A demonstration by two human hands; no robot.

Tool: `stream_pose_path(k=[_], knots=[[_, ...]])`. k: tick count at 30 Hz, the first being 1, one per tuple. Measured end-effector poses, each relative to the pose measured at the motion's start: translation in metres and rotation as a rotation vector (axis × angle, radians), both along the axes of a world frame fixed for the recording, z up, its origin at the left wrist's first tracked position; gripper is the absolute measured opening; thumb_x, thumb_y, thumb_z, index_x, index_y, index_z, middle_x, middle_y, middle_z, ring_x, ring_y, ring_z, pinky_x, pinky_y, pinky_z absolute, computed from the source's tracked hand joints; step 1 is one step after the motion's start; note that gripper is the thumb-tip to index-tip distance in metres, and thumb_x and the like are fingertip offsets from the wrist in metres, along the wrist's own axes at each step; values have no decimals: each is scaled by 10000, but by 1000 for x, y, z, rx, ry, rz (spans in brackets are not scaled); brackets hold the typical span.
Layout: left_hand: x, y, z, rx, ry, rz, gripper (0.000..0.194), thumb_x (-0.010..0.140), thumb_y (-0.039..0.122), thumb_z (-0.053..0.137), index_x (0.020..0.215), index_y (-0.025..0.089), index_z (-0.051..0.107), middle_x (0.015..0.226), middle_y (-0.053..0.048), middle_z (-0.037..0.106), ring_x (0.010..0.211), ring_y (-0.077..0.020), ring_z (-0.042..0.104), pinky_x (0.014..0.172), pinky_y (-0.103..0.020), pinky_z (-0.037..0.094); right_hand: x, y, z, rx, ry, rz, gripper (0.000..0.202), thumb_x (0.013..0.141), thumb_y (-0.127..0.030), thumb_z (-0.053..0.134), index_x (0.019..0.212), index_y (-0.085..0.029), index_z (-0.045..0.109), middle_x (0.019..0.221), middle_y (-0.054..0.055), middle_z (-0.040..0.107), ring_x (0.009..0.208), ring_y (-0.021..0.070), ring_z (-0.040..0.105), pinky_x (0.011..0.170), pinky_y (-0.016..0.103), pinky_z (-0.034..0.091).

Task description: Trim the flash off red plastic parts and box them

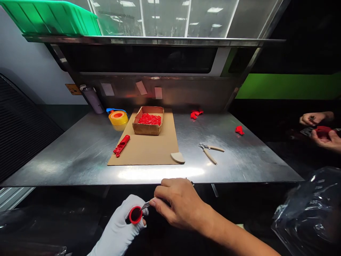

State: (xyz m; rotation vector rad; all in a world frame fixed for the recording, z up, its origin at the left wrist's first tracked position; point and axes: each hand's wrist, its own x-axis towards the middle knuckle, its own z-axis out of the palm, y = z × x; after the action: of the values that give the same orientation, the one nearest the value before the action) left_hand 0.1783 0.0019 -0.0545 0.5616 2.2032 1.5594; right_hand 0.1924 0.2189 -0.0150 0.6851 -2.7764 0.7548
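Note:
In a white glove, my left hand (121, 225) wraps round a red hollow cylindrical part (135, 215), its open end facing up toward the camera. My bare right hand (177, 204) grips a thin metal blade tool (146, 205), whose tip meets the rim of the red part. Both hands are below the front edge of the metal table (87, 153). Beyond them, a cardboard sheet (149, 151) bears a box (146, 129) of small red pieces, a red part (122, 145) and a beige wedge (177, 158).
Open pliers (209, 151) lie right of the cardboard. Red scraps (195, 114) and another red piece (239, 130) are farther back. Yellow tape (118, 118) and a bottle (92, 99) stand at back left. Another person's hands (326, 137) and clear plastic (310, 209) are at right.

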Motion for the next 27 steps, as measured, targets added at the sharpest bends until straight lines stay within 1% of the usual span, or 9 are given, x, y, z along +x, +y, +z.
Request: stream_pose_path(k=[5, 13, 18, 21, 24, 27], knots=[[2, 2, 4, -8, 14, 37, 323, 893, 485, 562, 747, 202, 506, 749, 16, 432, 692, -146, 402, 636, -247, 369, 2, -1, 1, -1, -14, -13, 221, 911, -271, 741, 743, -189, 624, 696, -25, 532, 605, 137, 469, 524, 286, 201], [0, -2, -4, 31, 35, 61, 280, 890, 428, 591, 748, 211, 487, 738, 26, 403, 666, -136, 380, 609, -235, 370, 6, -4, -2, -26, -30, -18, 178, 906, -263, 734, 772, -195, 638, 712, -22, 551, 617, 142, 488, 529, 281, 219], [1, 0, -5, 54, 39, 120, 260, 880, 416, 612, 754, 212, 512, 741, 23, 417, 673, -138, 384, 621, -237, 378, 9, -7, -4, -69, -58, -24, 186, 903, -249, 730, 759, -189, 629, 708, -22, 556, 619, 139, 496, 534, 278, 229], [1, 1, -5, 76, 12, 118, 246, 879, 409, 620, 764, 213, 525, 751, 20, 444, 683, -140, 404, 633, -241, 392, 9, -9, -4, -91, -72, -32, 185, 898, -248, 737, 759, -185, 632, 700, -23, 554, 616, 137, 496, 539, 274, 237], [0, 2, -4, 86, -14, 108, 255, 881, 413, 622, 759, 211, 526, 753, 17, 473, 690, -142, 430, 651, -247, 408, 9, -9, -2, -142, -106, 18, 179, 888, -209, 757, 764, -181, 630, 705, -32, 564, 609, 125, 487, 544, 258, 245], [-1, 0, -5, 77, -19, 116, 251, 878, 418, 629, 767, 213, 535, 752, 19, 488, 697, -141, 440, 658, -244, 410, 7, -6, -1, -256, -165, 68, 204, 891, -173, 767, 755, -177, 616, 701, -52, 563, 612, 105, 479, 551, 229, 257]])
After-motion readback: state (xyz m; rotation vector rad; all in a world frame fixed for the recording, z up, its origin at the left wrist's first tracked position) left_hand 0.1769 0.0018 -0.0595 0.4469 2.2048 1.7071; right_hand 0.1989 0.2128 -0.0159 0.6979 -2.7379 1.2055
